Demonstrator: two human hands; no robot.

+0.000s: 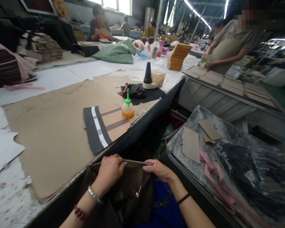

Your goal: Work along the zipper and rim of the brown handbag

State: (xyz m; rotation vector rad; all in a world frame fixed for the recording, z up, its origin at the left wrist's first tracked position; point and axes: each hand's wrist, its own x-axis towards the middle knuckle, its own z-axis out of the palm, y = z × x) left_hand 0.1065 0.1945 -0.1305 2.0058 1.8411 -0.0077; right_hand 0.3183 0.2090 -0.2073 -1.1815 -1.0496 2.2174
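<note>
Low in front of me, at the table's front edge, a dark brown bag point(146, 196) lies over my lap, with a small gold-coloured metal piece on it. My left hand point(111, 171) is closed on the bag's thin upper edge. At the other end of that edge, my right hand point(159, 170) pinches it between thumb and fingers. The edge is stretched straight between both hands. A striped panel point(114, 118) in tan, black and white lies on the table just beyond my left hand. On it stands a small squeeze bottle point(128, 110) with a green nozzle and orange contents.
A large brown paper sheet point(57, 133) covers the near table. Beyond are a black cone point(147, 76), a green cloth point(117, 52) and stacked orange pieces point(179, 57). At right, a grey-topped stand point(178, 144) bears cards, pink strips and plastic. A co-worker point(230, 47) stands farther back.
</note>
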